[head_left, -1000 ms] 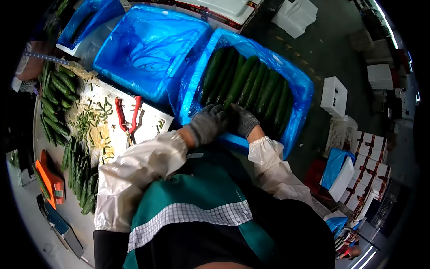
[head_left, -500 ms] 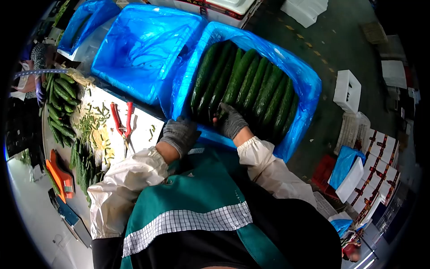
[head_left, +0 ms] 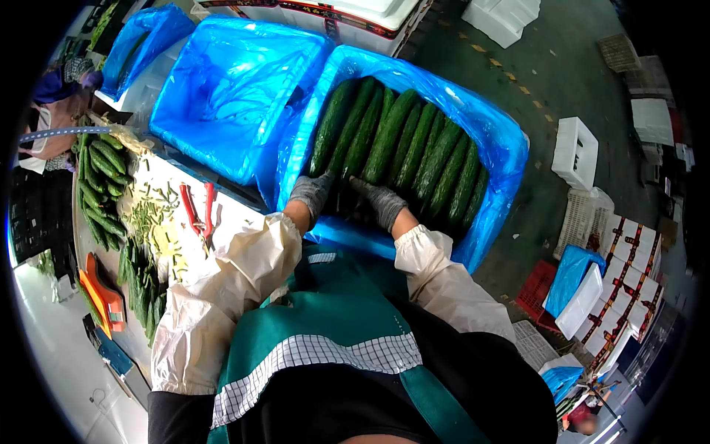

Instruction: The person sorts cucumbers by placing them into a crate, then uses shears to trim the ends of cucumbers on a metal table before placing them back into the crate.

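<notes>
Long dark green cucumbers (head_left: 403, 140) lie side by side in a box lined with blue plastic (head_left: 506, 159). My left hand (head_left: 312, 194), in a grey glove, is at the box's near left corner, touching the lower end of the leftmost cucumber. Close to its right, my right hand (head_left: 381, 201), also gloved, rests over the near ends of the middle cucumbers, its fingers pointing left. The fingertips of both hands are partly lost in the dark gap between them, so a grip cannot be made out.
Another blue-lined box (head_left: 229, 96) stands at the left. Red-handled shears (head_left: 198, 214) lie on a white board (head_left: 159, 185) among green scraps. Smaller cucumbers (head_left: 103, 170) and an orange tool (head_left: 102, 296) are farther left. A co-worker (head_left: 63, 111) is at the far left edge.
My left hand has moved from outside the near rim up into the box's left corner. My right hand has shifted slightly and stays at the cucumbers' near ends. The co-worker shows more.
</notes>
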### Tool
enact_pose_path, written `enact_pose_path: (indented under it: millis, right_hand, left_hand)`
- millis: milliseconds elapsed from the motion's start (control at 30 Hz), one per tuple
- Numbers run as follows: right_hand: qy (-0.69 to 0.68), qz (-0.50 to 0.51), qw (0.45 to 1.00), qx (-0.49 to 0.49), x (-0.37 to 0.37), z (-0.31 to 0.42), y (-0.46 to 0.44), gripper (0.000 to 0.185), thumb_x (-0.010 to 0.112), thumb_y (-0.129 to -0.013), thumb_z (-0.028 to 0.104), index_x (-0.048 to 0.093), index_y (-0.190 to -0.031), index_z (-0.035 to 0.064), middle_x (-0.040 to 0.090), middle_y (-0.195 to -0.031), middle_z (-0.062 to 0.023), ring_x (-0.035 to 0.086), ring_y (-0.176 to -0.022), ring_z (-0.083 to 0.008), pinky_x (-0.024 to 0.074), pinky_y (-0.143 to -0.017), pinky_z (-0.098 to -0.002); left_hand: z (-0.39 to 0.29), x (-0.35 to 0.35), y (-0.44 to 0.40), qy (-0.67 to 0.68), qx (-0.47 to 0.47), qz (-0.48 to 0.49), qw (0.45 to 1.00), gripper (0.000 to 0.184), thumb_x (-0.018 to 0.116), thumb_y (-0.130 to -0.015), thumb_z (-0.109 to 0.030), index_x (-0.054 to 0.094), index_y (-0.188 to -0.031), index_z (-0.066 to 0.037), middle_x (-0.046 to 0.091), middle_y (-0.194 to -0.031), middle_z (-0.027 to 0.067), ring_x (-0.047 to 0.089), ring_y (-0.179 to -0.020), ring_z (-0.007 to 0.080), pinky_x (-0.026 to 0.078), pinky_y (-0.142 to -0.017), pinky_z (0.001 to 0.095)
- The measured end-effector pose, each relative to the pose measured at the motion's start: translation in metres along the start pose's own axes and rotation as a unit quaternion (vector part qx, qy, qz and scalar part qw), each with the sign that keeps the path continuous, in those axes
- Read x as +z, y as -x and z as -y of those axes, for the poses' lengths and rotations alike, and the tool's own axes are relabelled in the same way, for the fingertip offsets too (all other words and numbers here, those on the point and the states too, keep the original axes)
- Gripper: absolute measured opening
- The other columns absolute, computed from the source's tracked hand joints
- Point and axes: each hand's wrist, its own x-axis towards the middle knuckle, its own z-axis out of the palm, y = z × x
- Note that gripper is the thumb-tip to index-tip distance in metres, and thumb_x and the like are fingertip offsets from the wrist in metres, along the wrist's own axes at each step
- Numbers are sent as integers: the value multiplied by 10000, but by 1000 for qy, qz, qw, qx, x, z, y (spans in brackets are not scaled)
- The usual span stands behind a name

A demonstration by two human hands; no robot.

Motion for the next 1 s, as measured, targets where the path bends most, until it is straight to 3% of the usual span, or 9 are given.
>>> enact_pose_path:
  millis: [133, 300, 400, 467, 500, 533, 667, 800, 1000]
  right_hand:
    - [170, -152, 963, -145, 4, -6, -5, 570, 627, -697, 516, 569, -1045, 68, 582, -1001, -81, 524, -950, -199, 411, -801, -312]
    - [21, -158, 937, -311, 14, -22, -8, 708, 582, -710, 559, 489, -1133, -1, 532, -1109, -130, 495, -1003, -273, 377, -872, -336]
    - [-370, 99, 899, -211, 15, -18, -2, 658, 488, -775, 557, 432, -1190, 50, 514, -1115, -145, 498, -997, -294, 405, -873, -404]
    - [-366, 184, 885, -220, 1, -18, 5, 642, 443, -797, 550, 420, -1199, 50, 503, -1131, -149, 484, -1021, -306, 402, -874, -431]
    - [-359, 274, 863, -226, -1, -14, 6, 629, 399, -820, 544, 407, -1208, 49, 493, -1147, -152, 470, -1046, -318, 400, -875, -459]
    - [-375, 260, 862, -220, -1, -10, 9, 622, 369, -832, 536, 395, -1218, 49, 484, -1162, -151, 465, -1051, -328, 392, -881, -468]
    - [-373, 185, 887, -198, 7, -9, 0, 512, 379, -866, 431, 415, -1213, 56, 500, -1154, -136, 487, -1028, -307, 375, -911, -445]
    - [-125, 152, 940, -279, 6, -9, -1, 401, 505, -838, 309, 484, -1148, 56, 534, -1111, -118, 492, -1027, -271, 381, -910, -399]
    - [-199, 101, 944, -243, -2, -20, 11, 348, 537, -822, 252, 514, -1098, 41, 561, -1060, -96, 530, -940, -226, 421, -830, -335]
  left_hand:
    - [-33, 0, 45, 26, -14, -6, 1000, 386, 617, -770, -310, 573, -977, 13, 606, -859, 101, 575, -754, 215, 462, -650, 330]
    - [-53, 1, 52, -17, -53, 10, 998, 544, 643, -737, -409, 512, -1044, 20, 594, -811, 173, 588, -640, 314, 487, -576, 387]
    - [-59, -2, 48, -85, 7, 52, 995, 529, 642, -734, -419, 520, -1024, 6, 599, -828, 165, 598, -654, 289, 488, -564, 376]
    - [-69, -1, 54, 65, -93, 211, 971, 513, 643, -732, -426, 531, -1023, -18, 606, -836, 139, 603, -692, 244, 490, -569, 358]
    - [-55, -10, 26, -288, 194, 294, 891, 521, 671, -712, -363, 503, -1071, -26, 602, -919, 112, 599, -740, 264, 493, -628, 348]
    - [-41, -18, 1, -545, 486, 157, 665, 552, 700, -693, -301, 475, -1120, -34, 598, -1003, 85, 595, -788, 284, 496, -687, 339]
    - [-94, 16, 58, -241, 17, 72, 968, 696, 680, -619, -536, 585, -986, 49, 612, -865, 134, 595, -752, 212, 501, -636, 359]
    - [-87, 15, 65, -252, 84, 16, 964, 591, 677, -621, -509, 626, -843, 36, 620, -762, 171, 602, -709, 225, 486, -623, 354]
    - [-74, 19, 73, -436, 273, 36, 857, 459, 569, -711, -456, 638, -709, -2, 591, -718, 218, 586, -678, 340, 463, -605, 387]
